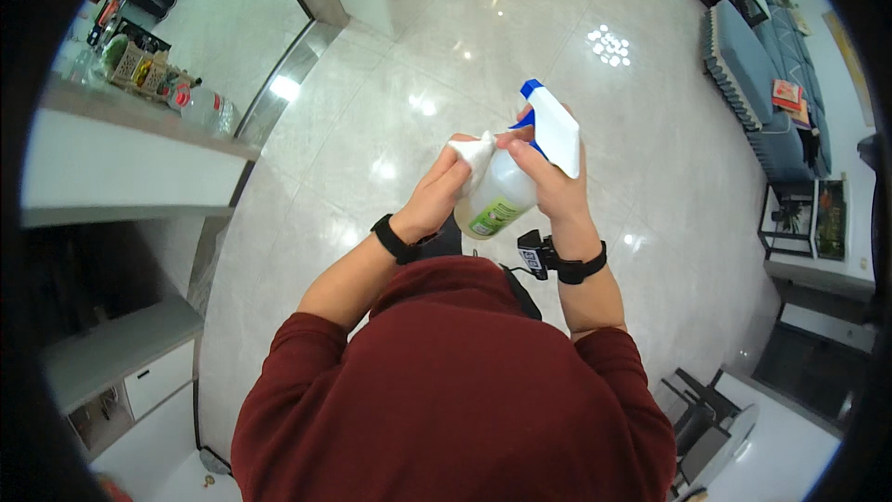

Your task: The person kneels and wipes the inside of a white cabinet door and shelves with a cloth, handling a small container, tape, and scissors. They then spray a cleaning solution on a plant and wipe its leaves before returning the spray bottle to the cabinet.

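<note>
My right hand (561, 185) grips the neck of a plastic spray bottle (503, 185), just under its white and blue trigger head (557, 127). The bottle leans, its nozzle pointing up and away and its base towards my body. A green label wraps the lower part of its translucent body. In my left hand (437, 192) is a folded white cloth or tissue (475, 155), pressed against the bottle's left side. Some fingers of both hands are hidden behind the bottle and the white material.
Glossy floor tiles (334, 174) spread below. On the left, a counter (139, 118) carries a large clear plastic bottle (205, 108) and a woven basket (143, 70). A blue sofa (746, 63) stands right; a round table (732, 446) and dark chair (697, 397) are lower right.
</note>
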The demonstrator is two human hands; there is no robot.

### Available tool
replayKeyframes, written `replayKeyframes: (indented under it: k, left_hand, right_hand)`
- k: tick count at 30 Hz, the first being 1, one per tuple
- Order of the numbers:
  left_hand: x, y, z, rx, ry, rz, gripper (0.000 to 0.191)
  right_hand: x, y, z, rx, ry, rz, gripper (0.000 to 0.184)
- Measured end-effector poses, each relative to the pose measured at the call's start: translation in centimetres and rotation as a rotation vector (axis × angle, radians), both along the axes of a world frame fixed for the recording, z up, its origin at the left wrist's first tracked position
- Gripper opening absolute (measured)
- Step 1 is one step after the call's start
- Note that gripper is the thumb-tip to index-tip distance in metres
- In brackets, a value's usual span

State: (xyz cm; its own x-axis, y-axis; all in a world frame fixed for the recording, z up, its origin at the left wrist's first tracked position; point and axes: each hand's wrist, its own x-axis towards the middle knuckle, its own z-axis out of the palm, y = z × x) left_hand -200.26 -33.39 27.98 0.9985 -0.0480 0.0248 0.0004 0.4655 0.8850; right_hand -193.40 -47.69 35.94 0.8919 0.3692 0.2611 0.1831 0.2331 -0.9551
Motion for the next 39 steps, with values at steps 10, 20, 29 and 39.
replayKeyframes:
  k: [10, 20, 29, 39]
  left_hand:
    - [5.1, 1.9, 3.8, -0.339, 0.395, -0.54, 0.06]
    - [24.3, 5.8, 1.6, -0.38, 0.478, -0.363, 0.058]
    - [38.7, 11.8, 4.4, -0.169, 0.417, 0.053, 0.06]
    - [57.0, 21.4, 1.7, 0.073, 0.386, 0.233, 0.058]
  right_hand:
    - [4.3, -0.6, 4.1, 0.166, 0.202, 0.043, 0.037]
    - [26.6, 0.9, 0.3, 0.212, 0.032, -0.073, 0.036]
    - [46.1, 12.0, 4.0, -0.064, -0.171, 0.155, 0.045]
    - [64.7, 24.0, 2.8, -0.243, -0.197, 0.44, 0.032]
